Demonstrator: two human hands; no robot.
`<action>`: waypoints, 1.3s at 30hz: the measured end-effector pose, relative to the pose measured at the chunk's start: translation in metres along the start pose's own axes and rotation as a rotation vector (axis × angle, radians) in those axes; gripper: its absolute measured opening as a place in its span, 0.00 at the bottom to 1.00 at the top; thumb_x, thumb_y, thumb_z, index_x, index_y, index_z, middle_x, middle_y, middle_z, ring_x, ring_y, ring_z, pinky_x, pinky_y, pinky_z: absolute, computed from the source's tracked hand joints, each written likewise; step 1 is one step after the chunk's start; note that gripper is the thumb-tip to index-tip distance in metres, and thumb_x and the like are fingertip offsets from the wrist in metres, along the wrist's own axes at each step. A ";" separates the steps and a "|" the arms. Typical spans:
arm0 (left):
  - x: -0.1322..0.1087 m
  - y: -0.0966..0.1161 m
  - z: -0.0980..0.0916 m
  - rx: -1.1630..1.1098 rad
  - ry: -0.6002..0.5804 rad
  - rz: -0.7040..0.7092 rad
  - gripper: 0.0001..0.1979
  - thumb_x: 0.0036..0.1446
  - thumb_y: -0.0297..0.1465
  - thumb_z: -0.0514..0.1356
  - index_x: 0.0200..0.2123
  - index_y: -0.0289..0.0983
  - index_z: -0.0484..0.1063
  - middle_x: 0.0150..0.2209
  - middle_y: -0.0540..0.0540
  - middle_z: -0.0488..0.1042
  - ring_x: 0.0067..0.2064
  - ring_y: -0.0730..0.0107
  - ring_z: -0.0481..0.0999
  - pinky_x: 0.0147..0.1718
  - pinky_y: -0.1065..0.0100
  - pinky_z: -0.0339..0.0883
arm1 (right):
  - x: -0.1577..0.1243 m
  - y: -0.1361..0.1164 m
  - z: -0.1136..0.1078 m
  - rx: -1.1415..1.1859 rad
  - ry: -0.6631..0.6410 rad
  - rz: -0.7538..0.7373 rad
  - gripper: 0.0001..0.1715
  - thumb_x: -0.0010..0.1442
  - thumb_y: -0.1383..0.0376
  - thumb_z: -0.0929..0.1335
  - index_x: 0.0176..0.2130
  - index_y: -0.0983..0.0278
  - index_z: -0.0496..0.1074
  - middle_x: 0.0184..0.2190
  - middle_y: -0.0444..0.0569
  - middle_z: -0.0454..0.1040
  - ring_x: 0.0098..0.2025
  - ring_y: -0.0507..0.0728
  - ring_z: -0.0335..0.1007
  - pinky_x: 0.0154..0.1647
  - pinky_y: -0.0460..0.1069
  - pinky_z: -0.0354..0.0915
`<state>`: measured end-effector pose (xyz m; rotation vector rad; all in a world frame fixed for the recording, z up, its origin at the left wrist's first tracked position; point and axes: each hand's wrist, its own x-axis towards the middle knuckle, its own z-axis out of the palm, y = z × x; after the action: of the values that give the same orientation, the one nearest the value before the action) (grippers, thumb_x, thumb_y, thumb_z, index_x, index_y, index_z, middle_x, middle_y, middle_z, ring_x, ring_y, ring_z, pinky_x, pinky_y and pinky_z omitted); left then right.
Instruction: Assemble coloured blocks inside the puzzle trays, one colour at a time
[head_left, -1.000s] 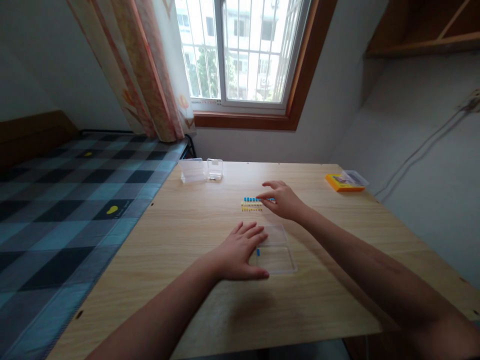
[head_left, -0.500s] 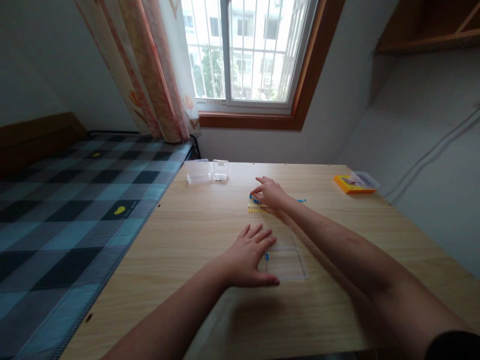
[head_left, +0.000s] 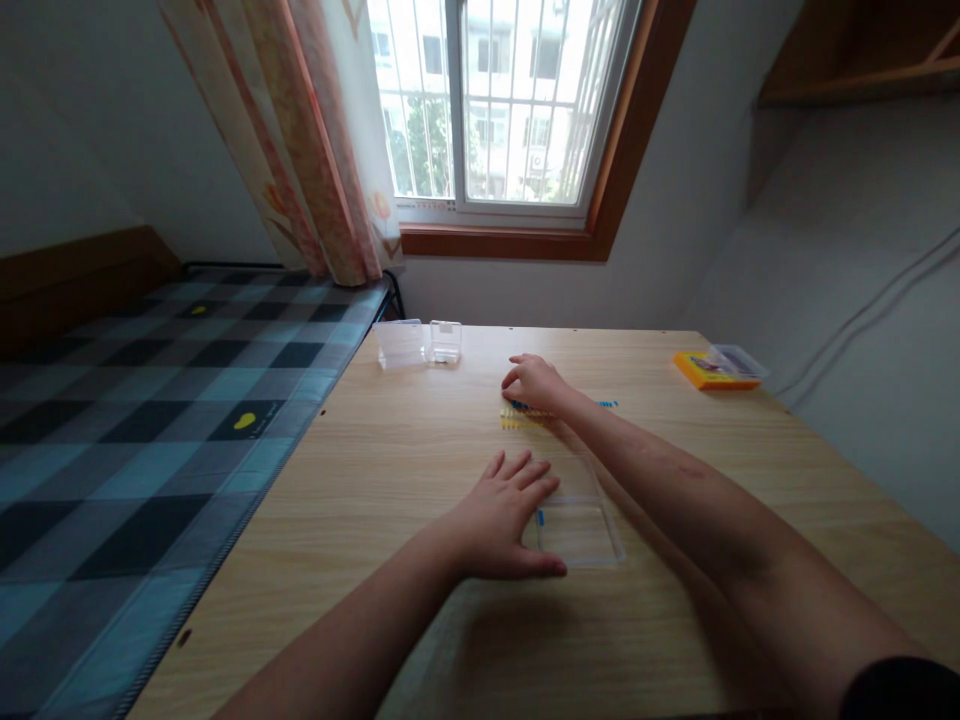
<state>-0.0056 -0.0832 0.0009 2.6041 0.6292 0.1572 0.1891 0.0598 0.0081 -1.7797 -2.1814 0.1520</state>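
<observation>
My left hand (head_left: 510,520) lies with fingers spread over the left side of an opened clear plastic box (head_left: 581,540). One small blue piece (head_left: 541,518) sits inside that box, near its left wall. Farther back, my right hand (head_left: 532,383) has its thumb and fingertips pinched together at the left end of a row of small blue pieces (head_left: 607,404). Whatever is between those fingertips is too small to make out. The hand and wrist cover part of the blue row. In front of it run small yellow pieces (head_left: 514,419), lined up on the table.
Two clear plastic containers, a larger one (head_left: 400,345) and a smaller one (head_left: 445,343), stand at the table's back left. An orange box (head_left: 712,372) with a clear lid lies at the back right. A checkered bed (head_left: 247,430) borders the wooden table (head_left: 360,480) on the left.
The blue piece that showed at my right fingertips is no longer visible there; the pinch looks tighter. My left hand stays on the clear box. The whole view has shifted slightly.
</observation>
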 end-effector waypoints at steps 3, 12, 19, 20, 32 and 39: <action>0.000 0.000 0.000 0.010 0.001 -0.003 0.51 0.52 0.61 0.64 0.71 0.38 0.59 0.73 0.34 0.55 0.74 0.36 0.48 0.71 0.35 0.37 | -0.001 -0.008 -0.008 0.021 0.038 -0.022 0.10 0.60 0.64 0.74 0.42 0.60 0.85 0.62 0.57 0.72 0.66 0.65 0.65 0.67 0.58 0.61; 0.000 -0.003 0.001 0.015 -0.007 -0.002 0.52 0.51 0.63 0.63 0.71 0.41 0.58 0.74 0.37 0.54 0.75 0.37 0.48 0.71 0.36 0.36 | -0.112 -0.021 -0.104 0.325 0.054 -0.323 0.09 0.64 0.62 0.72 0.42 0.61 0.83 0.38 0.49 0.82 0.36 0.54 0.75 0.40 0.49 0.68; 0.001 -0.002 -0.001 0.011 0.002 -0.004 0.53 0.49 0.64 0.64 0.70 0.41 0.60 0.73 0.35 0.56 0.74 0.37 0.50 0.71 0.38 0.38 | -0.206 -0.017 -0.083 0.177 -0.336 -0.388 0.09 0.63 0.70 0.71 0.40 0.61 0.83 0.34 0.48 0.80 0.36 0.54 0.74 0.39 0.48 0.64; 0.002 -0.002 -0.001 0.011 0.000 -0.006 0.53 0.49 0.64 0.64 0.70 0.40 0.61 0.73 0.35 0.56 0.74 0.37 0.50 0.71 0.38 0.38 | -0.209 -0.018 -0.074 0.152 -0.329 -0.388 0.08 0.62 0.70 0.71 0.39 0.61 0.83 0.33 0.48 0.80 0.35 0.55 0.74 0.39 0.49 0.63; 0.003 0.000 -0.004 0.009 -0.015 -0.018 0.52 0.49 0.63 0.65 0.69 0.41 0.62 0.73 0.35 0.56 0.74 0.37 0.51 0.71 0.37 0.38 | -0.208 -0.003 -0.049 0.095 -0.110 -0.525 0.14 0.70 0.62 0.67 0.35 0.61 0.79 0.29 0.46 0.76 0.30 0.53 0.67 0.34 0.49 0.56; 0.004 0.001 -0.004 0.018 -0.029 -0.023 0.52 0.49 0.63 0.65 0.70 0.41 0.61 0.73 0.36 0.56 0.74 0.37 0.50 0.71 0.38 0.38 | -0.208 -0.005 -0.042 0.079 -0.148 -0.525 0.17 0.70 0.64 0.66 0.30 0.62 0.76 0.27 0.44 0.73 0.28 0.51 0.64 0.31 0.49 0.53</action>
<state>-0.0030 -0.0803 0.0050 2.6110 0.6530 0.1067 0.2334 -0.1479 0.0122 -1.1327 -2.6227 0.2462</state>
